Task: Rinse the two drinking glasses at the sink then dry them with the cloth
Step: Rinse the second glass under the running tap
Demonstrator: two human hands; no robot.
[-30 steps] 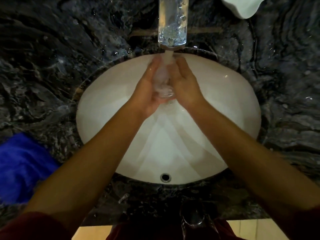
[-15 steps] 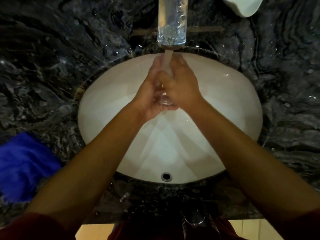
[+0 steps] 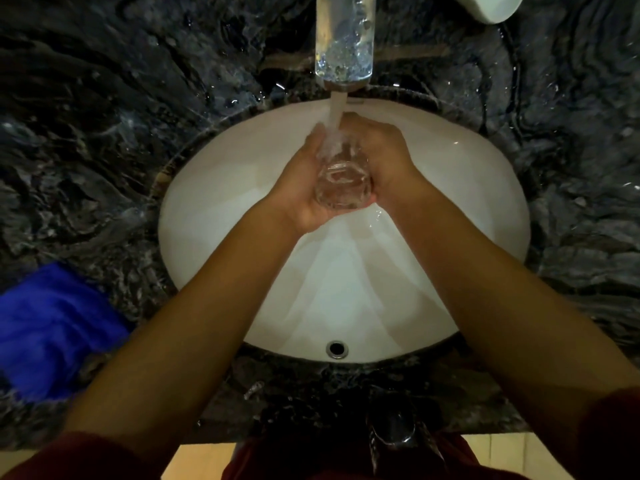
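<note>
- The step in hand is rinsing: a drinking glass point(image 3: 343, 183) is held over the far half of the white sink point(image 3: 214, 216), directly under the stream of water point(image 3: 336, 116) falling from the tap point(image 3: 344, 39).
- The left hand point(image 3: 304, 188) cups the glass from the left and beneath, its fingers curled round the wall; the right hand point(image 3: 384, 157) presses against the right side, fingers wrapped over the far edge. Both hold the glass between them.
- The glass seems tilted, with its mouth towards the stream, though water and glare blur its outline, so the exact tilt is hard to tell.
- Only one glass is clearly in view; I cannot find the second.
- The blue cloth point(image 3: 52, 327) lies on the dark marble worktop point(image 3: 104, 133) at the near left, well apart from the sink and dry-looking.
- By my judgement the task is early, since nothing here is being dried yet.
- The next move probably calls for tipping the water out, keeping a firm grip because wet glass is slippery, then carrying it left towards the cloth without knocking the sink's rim.
</note>
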